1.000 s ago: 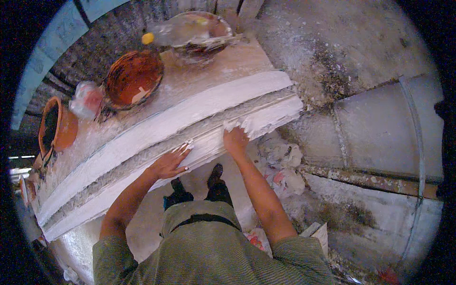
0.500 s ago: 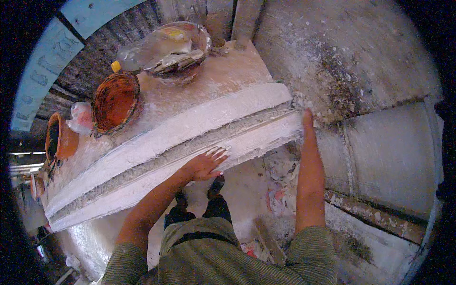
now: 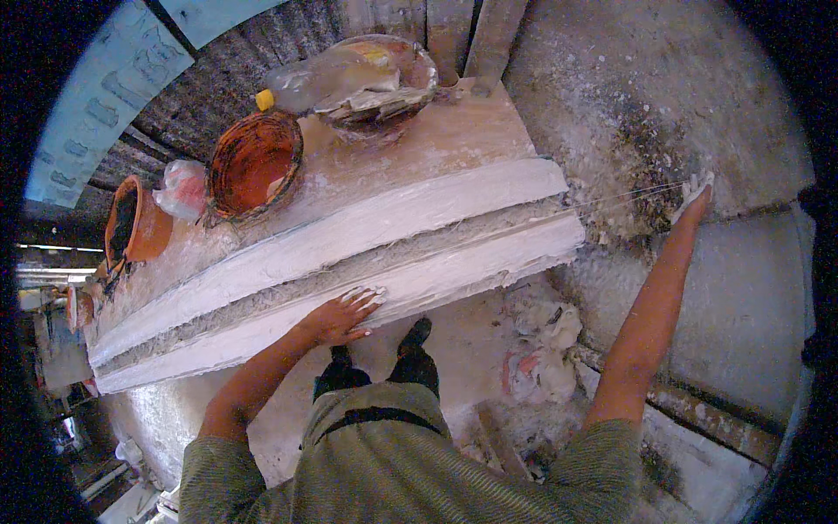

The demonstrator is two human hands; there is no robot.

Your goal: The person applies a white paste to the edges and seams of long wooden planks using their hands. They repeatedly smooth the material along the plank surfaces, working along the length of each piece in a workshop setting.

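Observation:
A long white plaster-like moulding (image 3: 393, 210), gently curved, lies across the table, with a rough grey fibrous groove (image 3: 419, 234) along its length. My left hand (image 3: 339, 319) rests flat on its near band, fingers spread and whitened at the tips. Out past the moulding's right end, my right arm is stretched far to the right. My right hand (image 3: 695, 194), coated in white, is closed on thin pale strands (image 3: 628, 194) that run taut back to the moulding's end. Its individual fingers are hard to make out.
Behind the moulding, the table (image 3: 489, 122) carries an orange basin (image 3: 253, 170), a clear plastic bag (image 3: 181, 189), a terracotta-coloured pot (image 3: 144, 223), a plastic bottle with a yellow cap (image 3: 327, 77) and a wide bowl (image 3: 421, 70). White scraps (image 3: 546, 327) litter the floor at right.
My right hand has moved from the moulding's right end far out to the right, drawing the strands out. My left hand has slid left along the near band. The view has shifted slightly.

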